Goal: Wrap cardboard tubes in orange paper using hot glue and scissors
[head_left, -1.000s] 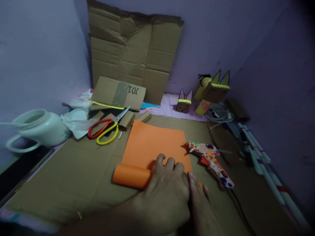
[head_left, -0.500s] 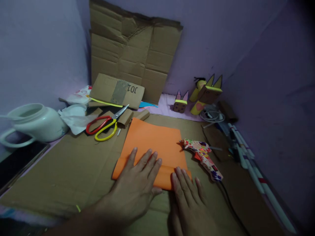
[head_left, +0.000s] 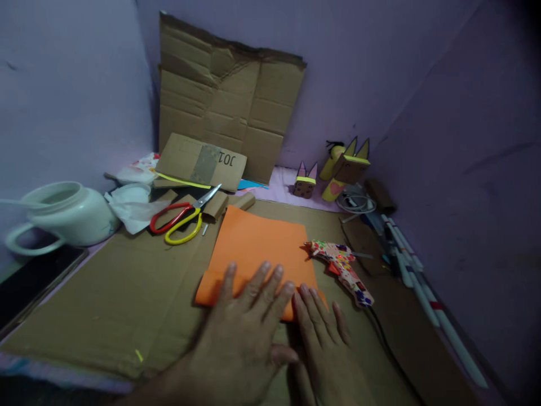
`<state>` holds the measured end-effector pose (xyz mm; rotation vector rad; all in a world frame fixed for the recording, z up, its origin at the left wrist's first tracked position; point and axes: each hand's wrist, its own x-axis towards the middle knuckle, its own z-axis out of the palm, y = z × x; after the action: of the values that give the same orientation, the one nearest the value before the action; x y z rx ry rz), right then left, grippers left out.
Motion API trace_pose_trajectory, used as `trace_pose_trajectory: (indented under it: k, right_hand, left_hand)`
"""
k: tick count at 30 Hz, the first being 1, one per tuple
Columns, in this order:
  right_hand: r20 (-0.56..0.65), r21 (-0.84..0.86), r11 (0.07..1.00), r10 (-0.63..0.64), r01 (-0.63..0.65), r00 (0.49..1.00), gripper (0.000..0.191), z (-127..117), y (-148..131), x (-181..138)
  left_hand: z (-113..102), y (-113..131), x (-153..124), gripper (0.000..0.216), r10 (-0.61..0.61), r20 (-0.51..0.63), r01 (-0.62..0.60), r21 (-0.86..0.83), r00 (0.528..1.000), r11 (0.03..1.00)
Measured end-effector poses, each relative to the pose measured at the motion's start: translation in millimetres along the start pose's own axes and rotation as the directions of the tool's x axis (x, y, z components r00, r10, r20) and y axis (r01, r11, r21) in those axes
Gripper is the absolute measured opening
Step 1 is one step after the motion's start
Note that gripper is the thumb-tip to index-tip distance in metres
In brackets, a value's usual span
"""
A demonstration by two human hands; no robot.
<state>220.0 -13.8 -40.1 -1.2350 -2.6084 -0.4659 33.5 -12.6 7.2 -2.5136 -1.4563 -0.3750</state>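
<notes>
An orange sheet of craft paper [head_left: 264,242] lies on the cardboard, its near edge folded over or rolled into a band. My left hand [head_left: 249,327] is over this band with fingers spread, covering part of it. Close beside it, my right hand [head_left: 323,332] rests its outstretched fingertips on the band's right end. Neither hand grips anything. A floral-patterned glue gun [head_left: 340,268] lies just right of the sheet, nozzle towards it. To the upper left of the sheet are scissors [head_left: 186,217] with one red and one yellow handle, blades apart.
A white teapot-like pot [head_left: 71,217] stands at the left, beside a dark phone-like slab [head_left: 38,282]. Cardboard [head_left: 228,90] leans on the back wall. Behind the sheet stand cardboard animal figures [head_left: 305,183]. White sticks [head_left: 431,299] run along the right, and the glue gun's black cord [head_left: 391,349] trails forward.
My left hand has shifted right along the folded band, closer to my right hand. My right hand stays at the band's right end. The camera view has moved slightly.
</notes>
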Motion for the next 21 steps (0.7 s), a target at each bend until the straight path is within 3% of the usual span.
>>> trace_pose_trajectory:
  k: [4, 12, 17, 21]
  right_hand:
    - [-0.003, 0.005, 1.000, -0.006, 0.006, 1.000, 0.081, 3.6, 1.5, -0.2]
    - [0.029, 0.045, 0.999, 0.012, -0.013, 1.000, 0.088, 3.5, 0.7, -2.4]
    - [0.004, 0.127, 0.990, 0.054, -0.054, 0.999, 0.082, 4.4, -0.1, -2.5]
    - [-0.070, 0.325, 0.934, 0.182, -0.150, 0.981, 0.067, -3.5, -4.8, -1.7]
  left_hand:
    - [14.4, 14.6, 5.6, 0.056, 0.043, 0.065, -0.039, -0.061, 0.997, 0.997]
    - [17.1, 3.2, -14.3, 0.059, -0.099, 0.107, 0.103, -0.037, 0.989, 0.994]
    - [16.1, -3.4, -32.1, 0.050, -0.211, -0.081, 0.213, 0.015, 0.974, 0.977]
    - [9.2, -7.7, -45.8, 0.058, -0.334, -0.262, 0.305, -0.144, 0.906, 0.941]
